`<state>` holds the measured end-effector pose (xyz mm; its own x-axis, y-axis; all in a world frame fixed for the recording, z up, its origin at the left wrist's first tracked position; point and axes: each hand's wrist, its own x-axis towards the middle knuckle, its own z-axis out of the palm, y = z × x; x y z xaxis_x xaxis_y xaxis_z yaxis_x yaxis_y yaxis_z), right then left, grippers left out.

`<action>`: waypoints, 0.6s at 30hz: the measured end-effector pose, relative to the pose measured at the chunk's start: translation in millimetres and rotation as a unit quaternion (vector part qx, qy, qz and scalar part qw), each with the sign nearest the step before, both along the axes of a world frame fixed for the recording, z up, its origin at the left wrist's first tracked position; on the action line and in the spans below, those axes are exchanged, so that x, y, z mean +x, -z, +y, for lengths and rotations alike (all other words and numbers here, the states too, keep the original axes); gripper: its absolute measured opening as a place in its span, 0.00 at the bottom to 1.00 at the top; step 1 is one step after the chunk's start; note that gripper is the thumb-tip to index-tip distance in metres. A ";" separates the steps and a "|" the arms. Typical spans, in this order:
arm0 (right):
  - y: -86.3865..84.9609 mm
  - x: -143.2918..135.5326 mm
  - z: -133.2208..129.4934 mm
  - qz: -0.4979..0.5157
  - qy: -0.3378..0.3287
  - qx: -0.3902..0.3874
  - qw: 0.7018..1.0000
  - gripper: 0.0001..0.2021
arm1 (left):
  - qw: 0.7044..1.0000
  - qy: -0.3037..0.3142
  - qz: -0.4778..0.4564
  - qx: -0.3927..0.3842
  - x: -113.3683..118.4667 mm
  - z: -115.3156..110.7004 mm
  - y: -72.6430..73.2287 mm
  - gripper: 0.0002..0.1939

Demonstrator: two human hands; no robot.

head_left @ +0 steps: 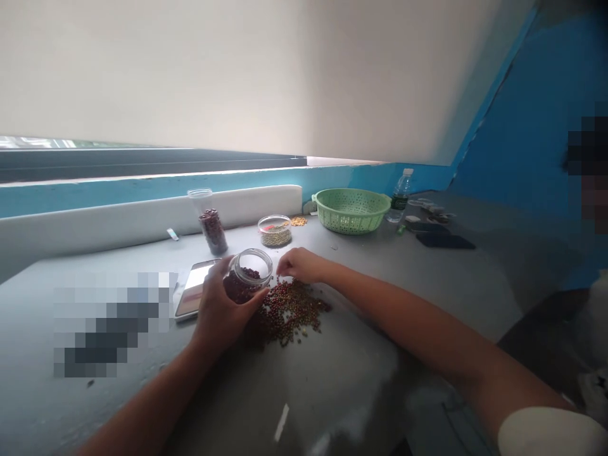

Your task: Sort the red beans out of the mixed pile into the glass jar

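My left hand (pixel 222 304) is wrapped round a clear open jar (pixel 254 259) partly filled with dark red beans (pixel 240 285). The jar tilts slightly over the left side of a spread pile of mixed red and greenish beans (pixel 292 310) on the table. Just right of the jar's mouth is my right hand (pixel 300 265), its fingers bent down and drawn together at the pile's far edge. Whatever lies between those fingertips is too small to make out. Behind stands a round clear tub (pixel 275 233) of small greenish beans.
A tall clear jar of dark red beans (pixel 213 228) stands behind a white-framed tablet or phone (pixel 192 291). Some yellow kernels (pixel 299 221) lie beside the tub. A green plastic basket (pixel 352 212), a water bottle (pixel 399 199) and a dark flat object (pixel 445 241) stand further right. A person is at the right edge.
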<state>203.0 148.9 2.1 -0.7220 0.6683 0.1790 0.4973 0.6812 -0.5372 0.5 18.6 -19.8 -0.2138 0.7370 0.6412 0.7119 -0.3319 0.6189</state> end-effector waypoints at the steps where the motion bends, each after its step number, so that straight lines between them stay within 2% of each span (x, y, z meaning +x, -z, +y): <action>1: 1.2 -1.9 2.1 -0.011 -0.008 0.007 1.000 0.08 | 1.000 0.000 -0.002 -0.001 -0.4 0.1 0.0 0.47; 11: 6.5 -5.6 0.3 -0.054 -0.012 0.025 0.998 0.04 | 1.000 -0.003 -0.003 0.009 1.4 -1.6 -7.3 0.46; 18: 7.5 -10.1 -5.4 -0.058 -0.036 0.073 0.995 0.05 | 1.000 -0.006 0.013 0.011 -0.2 -1.7 -6.7 0.46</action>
